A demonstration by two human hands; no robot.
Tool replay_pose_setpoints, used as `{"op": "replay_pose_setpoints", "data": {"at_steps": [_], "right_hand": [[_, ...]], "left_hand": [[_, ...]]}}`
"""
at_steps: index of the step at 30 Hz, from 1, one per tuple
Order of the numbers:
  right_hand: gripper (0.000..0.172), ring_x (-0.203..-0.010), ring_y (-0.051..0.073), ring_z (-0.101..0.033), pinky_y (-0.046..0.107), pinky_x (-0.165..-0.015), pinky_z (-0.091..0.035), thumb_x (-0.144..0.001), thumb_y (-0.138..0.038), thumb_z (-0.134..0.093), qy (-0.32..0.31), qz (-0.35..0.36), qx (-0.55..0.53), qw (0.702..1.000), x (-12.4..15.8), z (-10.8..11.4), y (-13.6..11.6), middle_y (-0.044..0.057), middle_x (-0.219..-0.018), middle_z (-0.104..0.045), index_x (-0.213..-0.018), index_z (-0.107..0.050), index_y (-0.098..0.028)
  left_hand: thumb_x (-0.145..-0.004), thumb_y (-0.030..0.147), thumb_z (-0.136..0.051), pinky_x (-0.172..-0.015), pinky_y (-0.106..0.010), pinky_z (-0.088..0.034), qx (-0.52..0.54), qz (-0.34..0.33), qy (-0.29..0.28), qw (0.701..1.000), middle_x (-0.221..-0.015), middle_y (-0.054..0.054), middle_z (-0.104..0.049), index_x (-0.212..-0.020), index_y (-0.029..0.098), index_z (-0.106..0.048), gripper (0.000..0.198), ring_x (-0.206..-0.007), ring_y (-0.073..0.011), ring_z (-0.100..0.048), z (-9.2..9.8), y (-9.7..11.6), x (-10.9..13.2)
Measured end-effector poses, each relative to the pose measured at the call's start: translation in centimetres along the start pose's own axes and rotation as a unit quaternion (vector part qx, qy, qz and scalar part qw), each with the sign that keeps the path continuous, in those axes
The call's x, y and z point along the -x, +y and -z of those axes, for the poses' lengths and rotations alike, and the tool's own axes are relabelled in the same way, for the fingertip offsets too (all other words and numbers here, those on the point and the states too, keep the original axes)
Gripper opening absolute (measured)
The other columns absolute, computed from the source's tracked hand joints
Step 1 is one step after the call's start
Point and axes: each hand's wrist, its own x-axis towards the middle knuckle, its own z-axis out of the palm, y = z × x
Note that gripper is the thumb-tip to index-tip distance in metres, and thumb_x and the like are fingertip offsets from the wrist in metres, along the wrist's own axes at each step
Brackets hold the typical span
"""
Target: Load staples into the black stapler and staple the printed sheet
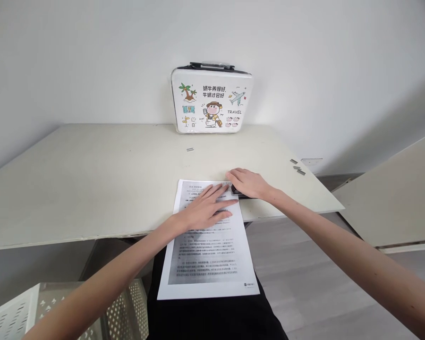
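A printed sheet of paper [207, 255] lies over the near edge of the white table [92, 179] and hangs toward my lap. My left hand [205, 208] rests flat on its upper part, fingers stretched out. My right hand [248, 182] presses down on a dark stapler [238, 192] at the sheet's top right corner, fingers closed over it. Most of the stapler is hidden under the hand.
A white carrying case [212, 101] with cartoon pictures stands against the wall at the back. Small staple strips lie on the table [190, 149] and near its right edge [297, 168]. A perforated white basket [31, 307] sits low on the left.
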Motion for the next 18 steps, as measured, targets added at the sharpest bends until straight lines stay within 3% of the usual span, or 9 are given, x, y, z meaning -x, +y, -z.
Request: {"op": "replay_pose_setpoints", "data": {"at_steps": [12, 18], "right_hand": [[0.047, -0.13, 0.03, -0.059, 0.05, -0.106, -0.046, -0.109, -0.042, -0.023, 0.012, 0.02, 0.007, 1.0, -0.11, -0.31, 0.2, 0.008, -0.142, -0.065, -0.116, -0.066, -0.026], [0.047, -0.128, 0.03, -0.059, 0.05, -0.105, -0.045, -0.109, -0.037, -0.021, 0.009, 0.031, 0.042, 0.999, -0.27, -0.59, 0.27, 0.009, -0.142, -0.063, -0.124, -0.065, -0.027]], "left_hand": [[-0.111, 0.056, -0.033, -0.133, -0.054, -0.007, 0.005, 0.0, -0.005, 1.0, -0.176, 0.003, -0.008, -0.16, 0.037, -0.044, 0.053, -0.163, -0.0277, -0.007, -0.17, -0.04, -0.1], [-0.111, 0.055, -0.035, -0.133, -0.052, -0.008, 0.01, -0.003, 0.007, 1.0, -0.176, 0.005, -0.01, -0.159, 0.039, -0.044, 0.052, -0.163, -0.0281, -0.009, -0.29, -0.15, -0.07]]}}
